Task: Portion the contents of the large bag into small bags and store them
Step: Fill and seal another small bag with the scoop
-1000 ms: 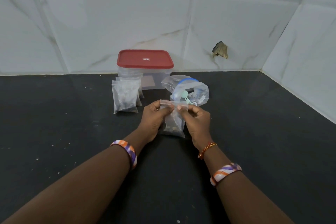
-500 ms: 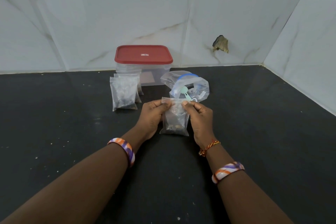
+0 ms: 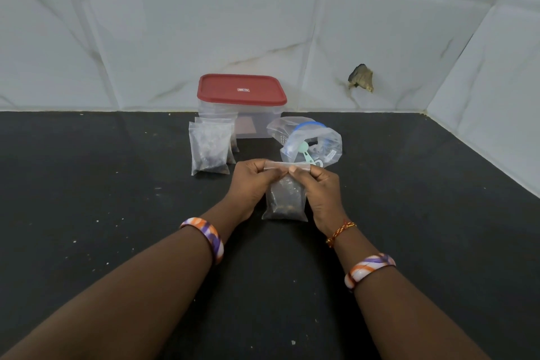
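The left hand (image 3: 251,184) and the right hand (image 3: 320,188) both hold one small clear plastic bag with dark bits inside (image 3: 286,202). Each grip pinches the top strip of this bag between thumb and fingers, the left grip at the left end and the right grip near the middle and right end. The bag hangs down between the two hands, and its bottom edge sits at or just over the black table (image 3: 117,213); I cannot tell if it touches. Just behind the right grip lies the large clear plastic bag with a blue rim (image 3: 327,140), open and crumpled, with a small green plastic scoop (image 3: 305,152) in its mouth. Behind the left grip and a bit to its left stand filled small clear bags (image 3: 209,149), upright and close together. Farther back, behind both grips, is a clear plastic box with a red lid (image 3: 241,90), against the white tiled wall (image 3: 146,23). Each wrist wears an orange, white and purple bangle (image 3: 209,235)
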`<act>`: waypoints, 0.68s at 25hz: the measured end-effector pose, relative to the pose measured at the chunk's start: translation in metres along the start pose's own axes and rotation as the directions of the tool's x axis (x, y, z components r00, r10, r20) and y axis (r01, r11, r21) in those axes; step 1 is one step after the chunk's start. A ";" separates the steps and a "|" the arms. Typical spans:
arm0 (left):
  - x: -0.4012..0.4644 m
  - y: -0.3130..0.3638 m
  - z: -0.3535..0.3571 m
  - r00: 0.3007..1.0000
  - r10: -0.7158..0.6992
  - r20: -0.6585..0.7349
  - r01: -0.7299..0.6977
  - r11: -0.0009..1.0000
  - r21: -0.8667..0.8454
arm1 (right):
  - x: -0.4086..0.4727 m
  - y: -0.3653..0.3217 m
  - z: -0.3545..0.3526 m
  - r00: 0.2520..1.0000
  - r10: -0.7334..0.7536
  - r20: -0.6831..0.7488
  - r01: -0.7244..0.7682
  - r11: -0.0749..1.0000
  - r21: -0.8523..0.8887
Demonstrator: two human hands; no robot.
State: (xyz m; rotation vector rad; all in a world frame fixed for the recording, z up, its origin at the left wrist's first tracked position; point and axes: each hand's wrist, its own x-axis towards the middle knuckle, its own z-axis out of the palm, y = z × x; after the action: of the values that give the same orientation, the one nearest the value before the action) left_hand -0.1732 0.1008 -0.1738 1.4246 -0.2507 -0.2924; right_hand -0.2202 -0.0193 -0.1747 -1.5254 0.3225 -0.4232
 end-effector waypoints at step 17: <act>0.018 0.041 -0.075 0.784 0.468 -0.409 0.079 0.577 0.813 | 0.039 -0.029 0.084 0.968 -0.100 0.229 0.192 0.884 -0.425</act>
State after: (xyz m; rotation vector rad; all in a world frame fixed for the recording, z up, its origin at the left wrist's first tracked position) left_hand -0.1282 0.1696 -0.1433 2.2939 -0.0069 0.5771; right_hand -0.1492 0.0372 -0.1409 -2.0367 0.1476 -0.3214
